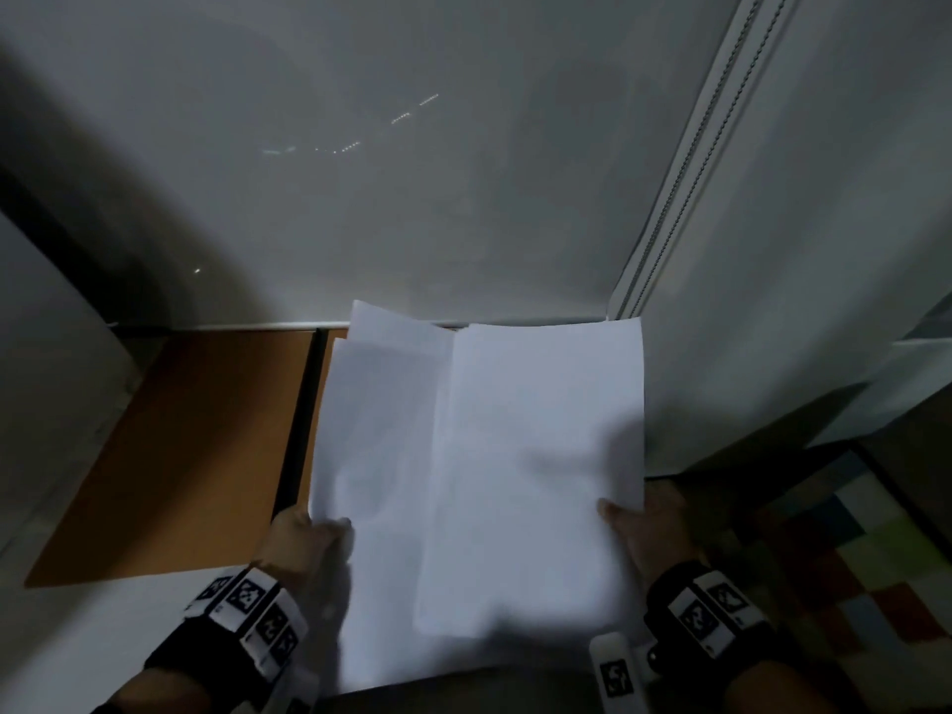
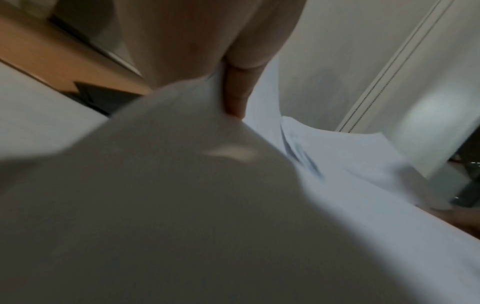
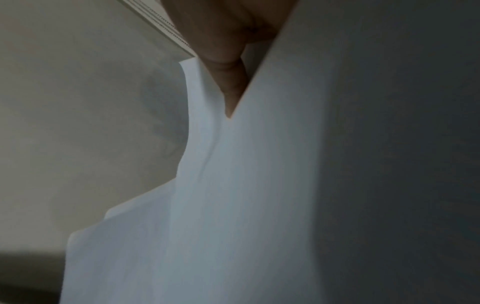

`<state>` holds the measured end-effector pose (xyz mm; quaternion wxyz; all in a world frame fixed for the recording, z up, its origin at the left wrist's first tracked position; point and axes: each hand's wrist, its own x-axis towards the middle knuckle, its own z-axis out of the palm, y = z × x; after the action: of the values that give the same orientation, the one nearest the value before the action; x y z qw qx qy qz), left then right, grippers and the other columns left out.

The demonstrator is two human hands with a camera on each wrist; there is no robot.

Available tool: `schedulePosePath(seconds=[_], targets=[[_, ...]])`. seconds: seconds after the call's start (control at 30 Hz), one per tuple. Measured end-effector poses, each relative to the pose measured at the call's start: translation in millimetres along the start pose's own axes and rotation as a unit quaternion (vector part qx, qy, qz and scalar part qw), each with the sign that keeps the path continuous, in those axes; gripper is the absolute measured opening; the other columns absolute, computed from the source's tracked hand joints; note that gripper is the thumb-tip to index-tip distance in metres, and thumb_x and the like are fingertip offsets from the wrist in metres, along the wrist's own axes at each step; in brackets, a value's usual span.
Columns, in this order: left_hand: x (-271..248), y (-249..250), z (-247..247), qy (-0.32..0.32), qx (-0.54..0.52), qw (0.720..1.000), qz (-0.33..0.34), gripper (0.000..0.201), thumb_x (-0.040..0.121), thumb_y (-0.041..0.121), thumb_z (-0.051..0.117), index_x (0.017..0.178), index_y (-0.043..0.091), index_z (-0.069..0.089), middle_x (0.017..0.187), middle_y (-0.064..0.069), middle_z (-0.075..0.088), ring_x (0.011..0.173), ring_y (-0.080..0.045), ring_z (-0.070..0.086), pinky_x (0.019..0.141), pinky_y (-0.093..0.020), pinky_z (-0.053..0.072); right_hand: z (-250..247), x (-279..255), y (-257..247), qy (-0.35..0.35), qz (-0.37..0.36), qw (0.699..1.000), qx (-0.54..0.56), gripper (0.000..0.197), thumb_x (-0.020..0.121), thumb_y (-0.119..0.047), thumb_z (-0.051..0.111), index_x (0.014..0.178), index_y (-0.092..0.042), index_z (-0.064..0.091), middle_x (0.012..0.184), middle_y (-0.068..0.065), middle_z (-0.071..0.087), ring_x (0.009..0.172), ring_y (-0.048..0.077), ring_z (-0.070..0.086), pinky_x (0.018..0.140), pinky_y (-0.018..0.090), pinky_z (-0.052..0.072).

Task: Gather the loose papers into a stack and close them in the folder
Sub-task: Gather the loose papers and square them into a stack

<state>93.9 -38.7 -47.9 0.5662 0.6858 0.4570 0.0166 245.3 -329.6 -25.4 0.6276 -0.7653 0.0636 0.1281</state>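
Observation:
Several white paper sheets [image 1: 479,487] are held up off the table, unevenly overlapped, one sticking out at the top left. My left hand [image 1: 309,538] grips their left edge with the thumb on top. At the right edge my right hand [image 1: 644,523] pinches them, thumb on the front. The papers [image 2: 337,164] fill the left wrist view under a finger [image 2: 236,92]. In the right wrist view the sheets [image 3: 233,205] hide most of the hand; one finger [image 3: 231,82] shows. An open brown folder [image 1: 185,456] lies flat on the table at left, partly behind the papers.
A white table [image 1: 77,636] carries the folder. A grey roller blind [image 1: 412,172] with a bead chain [image 1: 690,162] hangs behind. A multicoloured checked surface [image 1: 850,559] lies at the right.

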Motion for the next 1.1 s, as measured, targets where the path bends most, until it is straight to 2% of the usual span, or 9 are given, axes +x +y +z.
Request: schedulePosePath(seconds=[0.07,0.17,0.3,0.43,0.57,0.67,0.73,0.97,1.1], targets=[[-7,2,-3,0.004,-0.06,0.998,0.021,0.019,0.078,0.004,0.066,0.07,0.02,0.058,0.077,-0.009,0.065,0.079,-0.029,0.064,0.088,-0.049,0.05,6,0,2,-0.047,0.031,0.998,0.029,0.043,0.07,-0.003,0.07,0.112,-0.002,0.06,0.108,0.022,0.066,0.098,0.039,0.063,0.092,0.058,0.048],[-14,7,-4,-0.078,-0.155,0.984,0.031,0.029,0.085,-0.006,0.054,0.084,0.022,0.062,0.074,-0.004,0.073,0.079,-0.03,0.065,0.082,-0.045,0.05,21,-6,-1,-0.091,0.03,0.995,0.005,0.018,0.079,0.001,0.063,0.086,-0.015,0.068,0.08,0.003,0.069,0.075,0.026,0.065,0.071,0.037,0.054],[-26,20,0,-0.129,-0.236,0.963,0.031,0.019,0.087,0.003,0.053,0.095,0.018,0.062,0.07,-0.005,0.078,0.066,-0.027,0.073,0.058,-0.037,0.058,44,-19,-5,-0.142,0.015,0.99,-0.013,0.022,0.083,-0.006,0.059,0.086,-0.026,0.066,0.097,-0.002,0.071,0.096,0.023,0.066,0.091,0.042,0.051],[-25,18,1,-0.131,-0.277,0.952,0.014,0.041,0.085,0.048,0.054,0.115,0.021,0.062,0.129,-0.005,0.06,0.125,-0.025,0.05,0.11,-0.047,0.033,57,-23,-10,-0.164,0.017,0.985,0.051,0.032,0.085,0.001,0.055,0.094,-0.029,0.064,0.102,-0.002,0.071,0.102,0.023,0.065,0.096,0.044,0.049],[-19,18,0,-0.116,-0.089,0.987,0.062,0.043,0.054,0.043,0.084,0.078,0.014,0.063,0.083,-0.003,0.075,0.087,-0.024,0.066,0.098,-0.05,0.048,62,-30,-11,-0.228,-0.027,0.973,-0.01,0.033,0.088,-0.011,0.054,0.116,-0.029,0.056,0.115,-0.01,0.064,0.112,0.011,0.058,0.103,0.036,0.043],[-11,8,0,-0.096,-0.119,0.986,0.06,0.032,0.067,0.012,0.08,0.095,0.008,0.064,0.104,-0.015,0.071,0.096,-0.031,0.066,0.099,-0.051,0.045,56,-15,-2,-0.088,-0.081,0.966,-0.229,0.045,0.085,-0.032,0.058,0.127,-0.03,0.045,0.137,0.002,0.049,0.127,0.021,0.044,0.107,0.043,0.038],[-14,2,-3,-0.05,-0.082,0.993,0.066,0.026,0.068,0.011,0.078,0.091,0.011,0.065,0.104,-0.02,0.069,0.096,-0.034,0.065,0.097,-0.053,0.046,45,-4,5,0.027,0.012,0.923,-0.384,0.081,0.073,-0.036,0.07,0.14,-0.025,0.026,0.148,0.011,0.031,0.134,0.03,0.03,0.11,0.049,0.031],[-3,-18,-29,-0.043,0.053,0.998,0.011,0.038,0.073,0.03,0.075,0.095,0.0,0.069,0.094,-0.021,0.073,0.085,-0.036,0.068,0.09,-0.047,0.051,37,12,25,0.016,0.157,0.9,-0.407,0.119,0.058,-0.026,0.084,0.145,-0.02,0.003,0.147,0.022,0.016,0.134,0.038,0.027,0.11,0.045,0.032],[1,-30,-32,0.0,0.087,0.996,0.007,0.052,0.061,0.044,0.077,0.082,-0.003,0.07,0.084,-0.021,0.073,0.078,-0.036,0.068,0.085,-0.049,0.052,33,17,29,0.006,0.16,0.916,-0.367,0.109,0.061,-0.009,0.083,0.144,-0.006,0.011,0.142,0.022,0.039,0.125,0.037,0.045,0.102,0.043,0.043]])
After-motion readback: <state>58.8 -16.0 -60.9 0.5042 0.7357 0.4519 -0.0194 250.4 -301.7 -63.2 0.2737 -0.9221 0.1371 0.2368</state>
